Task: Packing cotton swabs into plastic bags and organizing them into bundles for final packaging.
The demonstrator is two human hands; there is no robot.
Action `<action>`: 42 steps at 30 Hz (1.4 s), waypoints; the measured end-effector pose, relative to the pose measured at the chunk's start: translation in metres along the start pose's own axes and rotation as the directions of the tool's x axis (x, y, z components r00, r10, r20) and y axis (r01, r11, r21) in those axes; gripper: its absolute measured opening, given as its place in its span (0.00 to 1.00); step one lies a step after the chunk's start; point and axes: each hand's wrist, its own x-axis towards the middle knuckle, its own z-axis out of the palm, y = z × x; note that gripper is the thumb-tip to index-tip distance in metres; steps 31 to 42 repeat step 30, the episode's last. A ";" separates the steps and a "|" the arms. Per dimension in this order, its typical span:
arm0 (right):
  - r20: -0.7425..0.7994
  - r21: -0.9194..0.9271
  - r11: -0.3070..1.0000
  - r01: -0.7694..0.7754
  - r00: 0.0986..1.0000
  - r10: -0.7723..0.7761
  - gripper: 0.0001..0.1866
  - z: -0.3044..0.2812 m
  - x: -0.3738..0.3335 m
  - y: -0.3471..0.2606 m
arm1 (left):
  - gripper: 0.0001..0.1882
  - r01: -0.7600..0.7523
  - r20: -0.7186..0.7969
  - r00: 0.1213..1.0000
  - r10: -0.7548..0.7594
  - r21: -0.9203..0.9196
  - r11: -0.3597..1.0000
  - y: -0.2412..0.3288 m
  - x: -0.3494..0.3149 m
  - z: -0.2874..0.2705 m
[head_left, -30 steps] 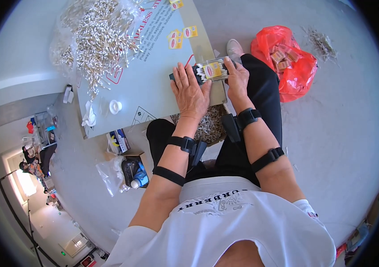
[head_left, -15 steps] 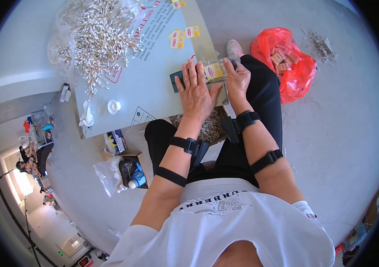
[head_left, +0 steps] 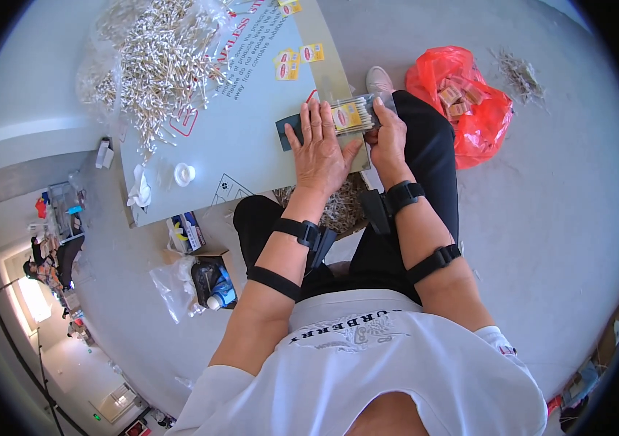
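Note:
At the table's right edge lies a clear plastic packet of cotton swabs (head_left: 349, 116) with a yellow and white card inside. My left hand (head_left: 319, 152) is laid flat over the packet's left end, fingers stretched out. A dark flat piece (head_left: 289, 132) shows beneath its fingertips. My right hand (head_left: 389, 138) pinches the packet's clear right end between thumb and fingers, just beyond the table edge. White swab tips show through the plastic near the right fingers.
A large heap of loose cotton swabs (head_left: 168, 65) in clear plastic covers the table's far left. Yellow cards (head_left: 312, 52) lie farther back, a white round cap (head_left: 184, 174) nearer. A red bag (head_left: 494, 131) holding packets stands on the floor at right. A box of swabs (head_left: 342, 207) sits below the table.
My right hand has shifted its grip to the packet's outer end, with the thumb lower, and more of the swabs now show. My left hand stays flat in nearly the same place.

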 end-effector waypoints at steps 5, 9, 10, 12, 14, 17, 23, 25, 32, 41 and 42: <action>0.065 -0.059 0.998 0.008 0.998 -0.004 0.09 -0.008 -0.002 0.004 | 0.44 0.019 -0.003 1.000 -0.019 0.002 1.000 0.000 -0.001 0.000; 0.098 -0.114 0.961 0.254 0.965 -0.243 0.07 0.006 0.000 0.011 | 0.44 -0.017 0.000 1.000 0.017 0.012 1.000 0.003 0.001 -0.001; 0.097 -0.114 0.961 0.253 0.965 -0.243 0.07 0.004 0.000 0.010 | 0.44 -0.019 0.002 1.000 0.019 0.004 1.000 0.004 0.001 -0.002; 0.145 -0.217 0.935 0.279 0.957 -0.252 0.06 0.001 0.000 0.006 | 0.44 -0.022 0.004 1.000 0.022 -0.005 1.000 0.004 0.001 -0.002; 0.134 -0.158 0.949 0.272 0.958 -0.253 0.07 0.005 -0.001 0.008 | 0.45 -0.017 0.007 1.000 0.017 -0.013 1.000 0.004 0.001 -0.001; 0.064 -0.089 0.982 0.168 0.985 -0.163 0.07 0.004 -0.006 0.000 | 0.44 -0.010 -0.001 1.000 0.010 -0.019 1.000 0.002 0.000 0.000; -0.013 -0.048 0.999 -0.013 1.000 0.012 0.08 -0.011 -0.016 0.001 | 0.45 -0.013 -0.017 1.000 0.013 0.002 1.000 0.001 0.000 0.000; 0.021 -0.081 0.997 0.014 1.000 -0.012 0.09 -0.016 -0.015 0.007 | 0.45 -0.017 -0.014 1.000 0.017 -0.009 1.000 0.003 0.000 0.000; 0.062 -0.225 0.957 0.184 0.983 -0.175 0.10 -0.016 -0.016 0.011 | 0.45 -0.012 -0.014 1.000 0.012 -0.013 1.000 0.003 0.000 -0.002; 0.062 -0.225 0.957 0.184 0.983 -0.175 0.10 -0.016 -0.016 0.011 | 0.45 -0.012 -0.014 1.000 0.012 -0.013 1.000 0.003 0.000 -0.002; 0.062 -0.225 0.957 0.184 0.983 -0.175 0.10 -0.016 -0.016 0.011 | 0.45 -0.012 -0.014 1.000 0.012 -0.013 1.000 0.003 0.000 -0.002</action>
